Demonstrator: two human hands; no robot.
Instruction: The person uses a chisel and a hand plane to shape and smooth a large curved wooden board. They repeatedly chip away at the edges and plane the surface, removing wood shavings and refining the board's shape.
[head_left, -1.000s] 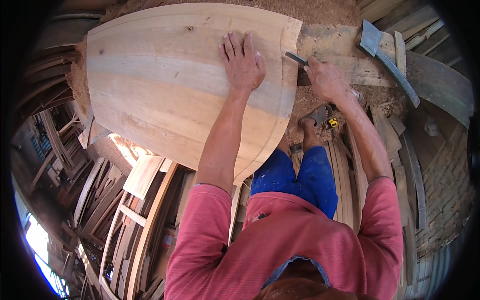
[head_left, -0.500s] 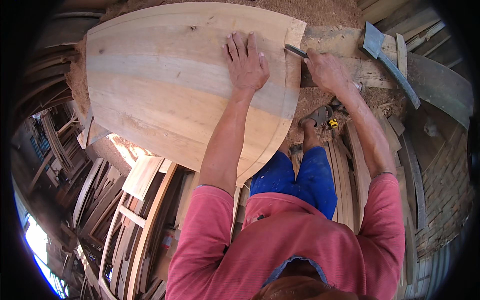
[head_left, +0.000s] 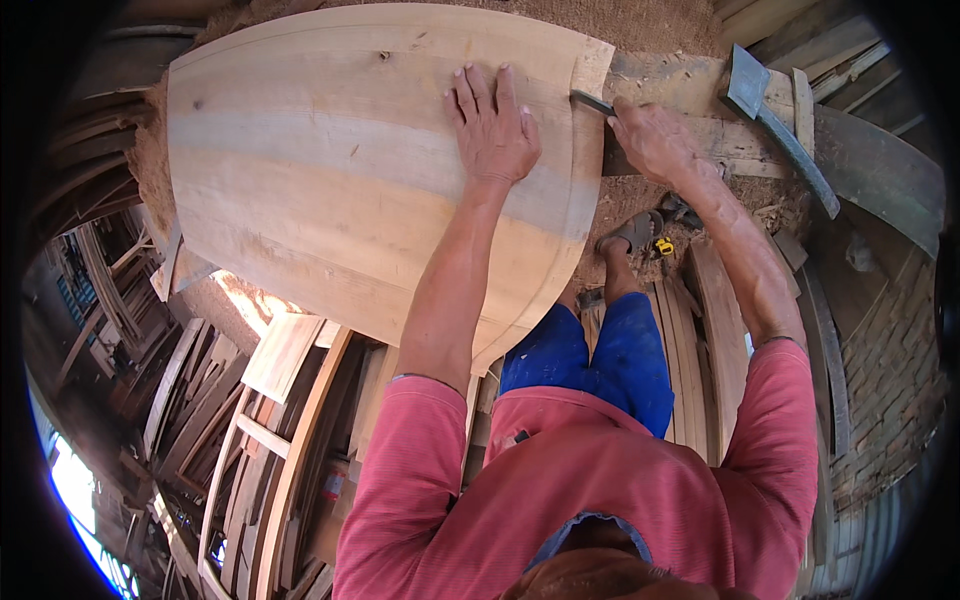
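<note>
A person leans over a broad wooden panel (head_left: 330, 190), which spreads under the left hand (head_left: 497, 130) and ends just short of the right hand (head_left: 652, 142). The left hand rests on the wood, fingers extended and slightly apart, holding nothing. The right hand is closed around a slim dark tool (head_left: 594, 102), its free end pointing toward the left hand above a curved line (head_left: 573, 150) near the panel's edge; whether the tip touches the wood is too small to tell. Good control probably calls for firm weight through the left palm, fingertips clear of the tip's path, and a snug right grip making short, light moves along the curve. Pressing too hard could make the tool skid toward the left hand. A hatchet (head_left: 768, 116) lies beyond the right hand on the bench (head_left: 655, 72), apparently clear of the elbow's swing.
</note>
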